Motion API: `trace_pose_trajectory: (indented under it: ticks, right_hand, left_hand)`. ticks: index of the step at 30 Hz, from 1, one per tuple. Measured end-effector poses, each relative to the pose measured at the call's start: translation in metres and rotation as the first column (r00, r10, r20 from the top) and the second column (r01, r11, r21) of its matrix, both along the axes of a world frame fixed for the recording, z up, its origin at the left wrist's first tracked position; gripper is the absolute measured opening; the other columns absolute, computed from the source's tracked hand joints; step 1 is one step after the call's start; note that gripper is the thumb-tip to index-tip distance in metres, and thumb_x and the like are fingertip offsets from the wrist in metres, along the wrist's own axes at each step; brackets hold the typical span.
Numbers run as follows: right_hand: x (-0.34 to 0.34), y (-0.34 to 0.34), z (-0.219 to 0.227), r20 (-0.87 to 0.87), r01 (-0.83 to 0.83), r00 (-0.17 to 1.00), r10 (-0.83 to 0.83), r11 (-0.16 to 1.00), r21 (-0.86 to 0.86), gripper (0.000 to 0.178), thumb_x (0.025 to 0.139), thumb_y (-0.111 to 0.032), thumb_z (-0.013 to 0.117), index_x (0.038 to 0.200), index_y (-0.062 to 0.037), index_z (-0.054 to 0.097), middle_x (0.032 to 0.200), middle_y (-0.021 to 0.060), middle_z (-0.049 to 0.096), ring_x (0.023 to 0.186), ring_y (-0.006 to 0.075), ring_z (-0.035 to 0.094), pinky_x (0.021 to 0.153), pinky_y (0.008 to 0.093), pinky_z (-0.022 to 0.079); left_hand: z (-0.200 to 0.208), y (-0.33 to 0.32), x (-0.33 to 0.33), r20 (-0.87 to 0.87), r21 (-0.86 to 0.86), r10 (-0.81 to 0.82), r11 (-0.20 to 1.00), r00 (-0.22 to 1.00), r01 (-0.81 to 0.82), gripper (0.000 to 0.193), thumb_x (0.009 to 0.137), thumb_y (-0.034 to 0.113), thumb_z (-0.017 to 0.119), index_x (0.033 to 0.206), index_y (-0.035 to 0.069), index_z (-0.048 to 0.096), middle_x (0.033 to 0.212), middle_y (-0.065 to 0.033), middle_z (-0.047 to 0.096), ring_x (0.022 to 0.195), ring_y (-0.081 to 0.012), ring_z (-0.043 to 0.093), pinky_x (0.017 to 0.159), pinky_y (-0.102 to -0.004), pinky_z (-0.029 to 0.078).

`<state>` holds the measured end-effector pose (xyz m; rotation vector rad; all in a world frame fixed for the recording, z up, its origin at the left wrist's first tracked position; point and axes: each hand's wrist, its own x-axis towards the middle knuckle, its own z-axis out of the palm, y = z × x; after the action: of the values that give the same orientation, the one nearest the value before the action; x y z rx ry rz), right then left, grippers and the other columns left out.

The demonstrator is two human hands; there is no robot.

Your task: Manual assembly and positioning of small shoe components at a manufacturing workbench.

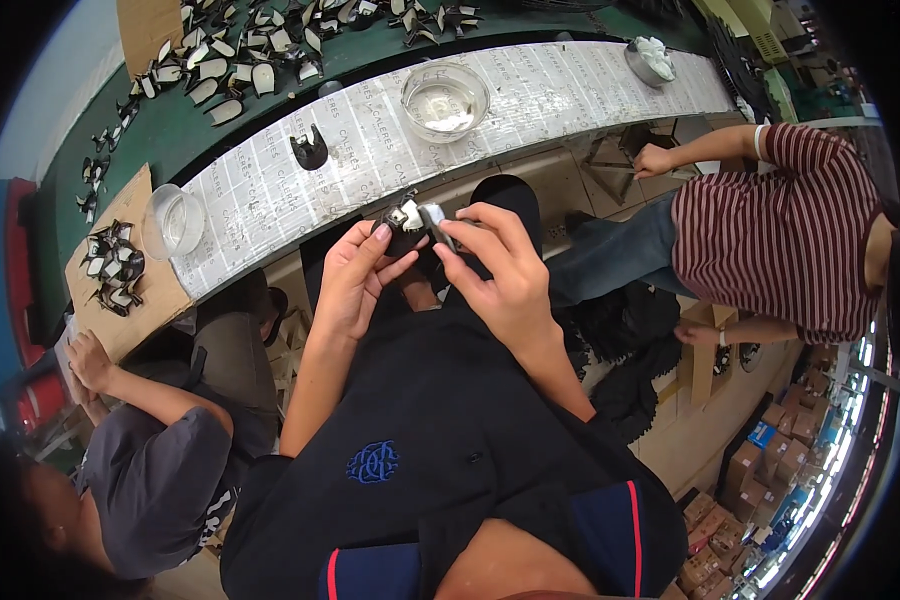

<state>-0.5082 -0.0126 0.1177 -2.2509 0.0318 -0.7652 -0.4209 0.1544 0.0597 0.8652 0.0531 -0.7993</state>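
Observation:
In front of my chest, my left hand (353, 278) is closed around a small black shoe part with a white lining (404, 238). The thumb rests along its edge. My right hand (505, 275) pinches a small piece with a pale face and dark edge (433, 216) right beside it; its exact kind is unclear. Whether the two pieces touch cannot be made out. Beyond my hands, another black shoe part (310, 149) lies on the paper-covered bench (370, 140).
A clear bowl (445, 104) and a cup of white material (651, 62) stand on the bench. Many similar parts (255, 70) cover the green surface behind. Cardboard at left holds a pile of parts (115, 265). One person (160, 490) sits left; another (770, 235) is at right.

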Motion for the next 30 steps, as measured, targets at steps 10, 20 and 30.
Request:
trace_pose_trajectory:
  ticks: [10,20,30]
  right_hand:
    - [-0.002,-0.010,0.001,0.030,0.038,0.999,-0.040,0.995,0.093,0.027,0.079,0.001,0.076,0.104,0.0007,0.067,0.106,0.0146,0.060,0.088,0.0278,0.065,0.074,0.0346,0.055]
    - [-0.003,-0.010,0.026,-0.085,-0.103,0.992,0.096,0.991,-0.083,0.022,0.084,-0.005,0.073,0.104,0.0020,0.067,0.105,0.0138,0.061,0.089,0.0263,0.065,0.069,0.0324,0.057]
    - [0.005,0.001,0.009,-0.123,-0.099,0.986,0.110,0.991,0.092,0.023,0.087,-0.007,0.070,0.108,-0.0007,0.065,0.107,0.0146,0.060,0.083,0.0295,0.068,0.069,0.0358,0.057]
  left_hand:
    - [0.003,-0.002,-0.001,0.006,0.005,-0.005,1.000,1.000,0.004,0.020,0.102,0.016,0.056,0.111,-0.001,0.059,0.113,-0.0141,0.068,0.107,-0.0256,0.069,0.088,-0.0310,0.060]
    - [0.004,-0.005,-0.002,0.015,0.010,-0.010,1.000,1.000,0.010,0.017,0.101,0.016,0.058,0.107,0.000,0.059,0.109,-0.0127,0.068,0.104,-0.0241,0.070,0.088,-0.0308,0.060]
    - [0.000,-0.004,-0.003,0.013,0.028,-0.006,1.000,1.000,0.005,0.015,0.100,0.016,0.061,0.104,0.002,0.059,0.102,-0.0082,0.068,0.095,-0.0144,0.068,0.087,-0.0314,0.061]
